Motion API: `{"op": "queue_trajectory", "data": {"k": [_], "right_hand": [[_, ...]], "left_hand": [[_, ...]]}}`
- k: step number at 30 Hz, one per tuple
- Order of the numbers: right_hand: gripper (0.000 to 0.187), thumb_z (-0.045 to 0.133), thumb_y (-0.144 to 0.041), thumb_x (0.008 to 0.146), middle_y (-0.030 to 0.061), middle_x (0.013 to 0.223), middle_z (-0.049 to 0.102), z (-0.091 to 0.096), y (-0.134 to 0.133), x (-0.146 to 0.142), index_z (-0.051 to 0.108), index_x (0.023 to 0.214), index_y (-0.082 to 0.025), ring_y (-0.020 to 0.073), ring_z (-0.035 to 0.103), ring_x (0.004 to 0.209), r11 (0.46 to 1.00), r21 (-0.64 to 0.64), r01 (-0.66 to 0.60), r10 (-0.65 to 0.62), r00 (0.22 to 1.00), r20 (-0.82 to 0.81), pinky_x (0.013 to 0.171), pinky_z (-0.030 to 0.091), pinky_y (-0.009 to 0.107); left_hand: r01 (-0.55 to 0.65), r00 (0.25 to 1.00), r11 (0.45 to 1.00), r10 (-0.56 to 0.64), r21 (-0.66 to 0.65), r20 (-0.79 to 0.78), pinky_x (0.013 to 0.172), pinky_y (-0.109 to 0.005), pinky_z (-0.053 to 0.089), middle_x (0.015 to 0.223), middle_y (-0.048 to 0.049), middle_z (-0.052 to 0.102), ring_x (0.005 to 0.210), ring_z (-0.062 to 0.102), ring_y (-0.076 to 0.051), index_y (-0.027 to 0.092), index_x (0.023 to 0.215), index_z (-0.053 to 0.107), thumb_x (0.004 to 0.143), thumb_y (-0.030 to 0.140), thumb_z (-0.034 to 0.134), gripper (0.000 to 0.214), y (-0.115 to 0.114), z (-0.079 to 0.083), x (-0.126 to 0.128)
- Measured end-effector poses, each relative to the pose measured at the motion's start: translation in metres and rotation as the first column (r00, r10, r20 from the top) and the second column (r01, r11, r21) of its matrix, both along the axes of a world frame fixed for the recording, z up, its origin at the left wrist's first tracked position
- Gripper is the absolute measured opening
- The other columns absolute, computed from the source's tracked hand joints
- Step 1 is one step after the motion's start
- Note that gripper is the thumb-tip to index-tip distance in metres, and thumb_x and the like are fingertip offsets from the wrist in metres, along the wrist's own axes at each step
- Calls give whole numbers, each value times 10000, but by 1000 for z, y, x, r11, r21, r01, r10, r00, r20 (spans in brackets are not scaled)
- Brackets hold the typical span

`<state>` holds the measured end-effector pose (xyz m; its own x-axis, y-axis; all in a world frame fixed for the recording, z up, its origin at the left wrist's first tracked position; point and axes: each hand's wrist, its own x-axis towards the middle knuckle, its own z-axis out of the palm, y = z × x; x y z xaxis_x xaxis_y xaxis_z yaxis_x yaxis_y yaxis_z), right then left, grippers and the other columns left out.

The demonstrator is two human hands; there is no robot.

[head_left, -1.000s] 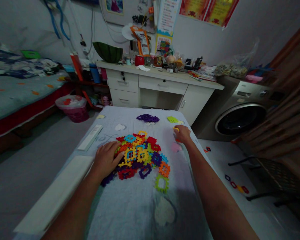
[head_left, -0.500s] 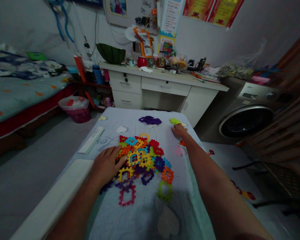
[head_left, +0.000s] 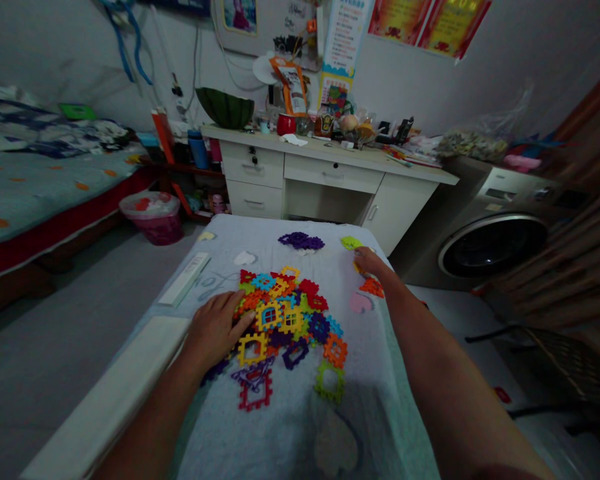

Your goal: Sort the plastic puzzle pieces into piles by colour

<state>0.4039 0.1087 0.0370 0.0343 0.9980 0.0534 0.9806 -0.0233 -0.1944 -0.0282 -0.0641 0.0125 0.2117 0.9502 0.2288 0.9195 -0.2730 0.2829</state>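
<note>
A heap of colourful interlocking plastic building pieces [head_left: 290, 319] lies on the cloth-covered table. My left hand [head_left: 219, 328] rests flat at the heap's left edge, fingers spread, the thumb touching a yellow window-shaped piece [head_left: 269, 316]. At the table's far right, my right hand [head_left: 373, 262] is closed with its fingers curled down. A bit of a yellow building piece [head_left: 358, 267] shows under its fingertips; the rest is hidden. Just beyond that hand are green pieces [head_left: 351, 243], and orange pieces [head_left: 373, 287] lie nearer me. Purple pieces [head_left: 301, 241] form a group at the far edge.
A long white box [head_left: 185, 279] lies along the table's left side, with a white board [head_left: 130, 393] nearer me. Past the table stand a white desk [head_left: 255, 175] and a washing machine [head_left: 485, 227]. A pink bin [head_left: 155, 220] sits on the floor at left.
My right hand has moved slightly right and toward me, uncovering more of the orange pieces. Yellow now shows under its fingers. My left hand stays on the heap's edge.
</note>
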Motion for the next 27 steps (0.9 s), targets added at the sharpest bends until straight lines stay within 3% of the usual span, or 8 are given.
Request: {"op": "queue_trajectory", "data": {"k": [3, 8, 15, 20, 27], "right_hand": [[373, 578, -131, 813, 126, 1211, 678, 4, -3, 13, 673, 1174, -145, 209, 648, 1030, 998, -56, -1, 1, 1000, 3, 872, 483, 270], [433, 732, -218, 703, 81, 1106, 698, 3, -11, 20, 689, 1132, -173, 189, 650, 923, 991, -133, -28, 30, 999, 15, 799, 489, 248], [542, 695, -142, 659, 107, 1191, 662, 5, -13, 8, 671, 1200, -159, 207, 631, 1008, 993, -117, -20, 25, 999, 38, 857, 477, 250], [479, 642, -143, 695, 114, 1138, 696, 6, -18, 1, 688, 1172, -156, 234, 644, 996, 995, -99, 1, 4, 999, 46, 837, 486, 269], [371, 651, -307, 800, 118, 1099, 704, 3, -28, 1, 692, 1129, -140, 220, 648, 966, 998, -42, 43, -42, 999, 21, 828, 473, 271]], "left_hand": [[1, 1000, 1000, -1, -1, -2, 1035, -451, 400, 1313, -113, 600, 1228, 522, -298, 232, 1374, 497, 934, 550, 416, 549, 0, 0, 0], [1, 1000, 1000, -1, 0, 6, 1039, -440, 398, 1312, -113, 596, 1229, 524, -297, 233, 1376, 491, 939, 559, 401, 553, 1, 0, 0], [0, 1000, 1000, -1, 7, 17, 1035, -435, 396, 1307, -116, 597, 1219, 526, -295, 208, 1349, 510, 938, 570, 381, 563, 1, -1, 0], [-6, 999, 1000, 7, -1, 41, 1029, -457, 399, 1294, -121, 606, 1218, 523, -306, 205, 1349, 515, 932, 567, 383, 567, 0, 1, 1], [-3, 997, 1000, 3, -7, 80, 1036, -464, 406, 1291, -116, 606, 1221, 528, -306, 210, 1335, 522, 929, 575, 386, 563, 1, -1, -2]]}}
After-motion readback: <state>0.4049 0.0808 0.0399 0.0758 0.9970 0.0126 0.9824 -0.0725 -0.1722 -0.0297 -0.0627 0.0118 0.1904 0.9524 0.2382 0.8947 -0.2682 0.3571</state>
